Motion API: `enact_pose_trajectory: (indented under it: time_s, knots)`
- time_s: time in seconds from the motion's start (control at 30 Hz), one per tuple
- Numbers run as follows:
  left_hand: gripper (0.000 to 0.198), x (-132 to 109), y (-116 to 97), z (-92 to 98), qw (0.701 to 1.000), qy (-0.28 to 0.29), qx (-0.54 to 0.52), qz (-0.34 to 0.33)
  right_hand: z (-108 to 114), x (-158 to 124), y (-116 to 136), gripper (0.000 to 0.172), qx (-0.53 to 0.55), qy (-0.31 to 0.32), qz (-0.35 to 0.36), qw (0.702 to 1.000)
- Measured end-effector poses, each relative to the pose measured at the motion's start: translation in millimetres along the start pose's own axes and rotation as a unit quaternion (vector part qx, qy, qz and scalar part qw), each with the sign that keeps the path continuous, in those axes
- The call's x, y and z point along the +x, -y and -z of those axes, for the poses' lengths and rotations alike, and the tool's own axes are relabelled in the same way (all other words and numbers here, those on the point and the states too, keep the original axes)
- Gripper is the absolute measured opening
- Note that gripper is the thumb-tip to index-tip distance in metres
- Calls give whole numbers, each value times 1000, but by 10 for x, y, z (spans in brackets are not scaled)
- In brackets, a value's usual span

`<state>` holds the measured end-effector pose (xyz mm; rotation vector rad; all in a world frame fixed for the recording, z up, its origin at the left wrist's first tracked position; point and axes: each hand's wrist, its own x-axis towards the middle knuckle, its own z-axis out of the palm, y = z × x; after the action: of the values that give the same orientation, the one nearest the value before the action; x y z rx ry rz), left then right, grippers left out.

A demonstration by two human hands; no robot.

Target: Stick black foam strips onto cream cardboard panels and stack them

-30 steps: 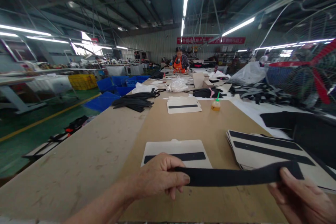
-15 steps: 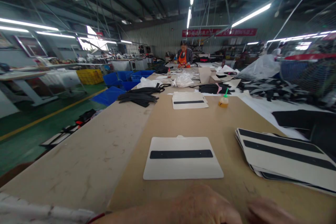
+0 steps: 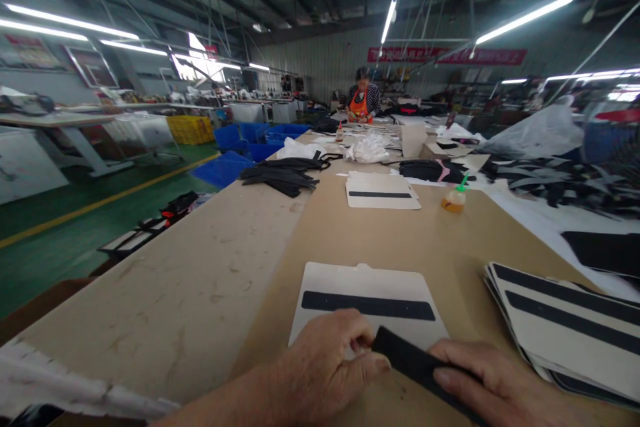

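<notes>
A white panel [image 3: 320,327] with a black band across it lies in front of me, its near edge partly covered by my hands. Over that edge, a loose black strip [image 3: 407,357] slants down to the right. My left hand [image 3: 330,363] is closed at the strip's upper end, thumb and curled fingers pinching there. The right hand [image 3: 493,377] grips the same strip farther along, thumb on top; its lower end runs out of view. To the right is a stack of white panels with black bands [image 3: 575,333].
Farther up the brown-topped table [image 3: 270,280] are more white panels [image 3: 380,187], a glue bottle with a green nozzle [image 3: 455,197] and a pile of black strips [image 3: 283,173]. Blue bins [image 3: 225,169] stand along the left side. A person in an orange apron [image 3: 364,103] works at the far end.
Both hands have come up from the bottom edge over the near side of the panel, and the black strip now shows between them. The view has swung slightly left.
</notes>
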<state>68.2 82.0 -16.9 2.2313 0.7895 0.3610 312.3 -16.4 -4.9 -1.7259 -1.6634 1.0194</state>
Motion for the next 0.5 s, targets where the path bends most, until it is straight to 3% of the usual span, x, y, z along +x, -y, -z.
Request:
enact_pose_trajectory:
  time_s: [0.1,0.27,0.5]
  knots:
    - [34,75,282,31,985,-67,154,-46,185,284,43,29,12,3,-25,1000]
    - [58,118,646,-31,963,-45,264,-15,311,730,41,38,49,76,-31,995]
    - [64,-26,567,-52,974,3,223,-34,116,1165,110,35,26,112,-23,993]
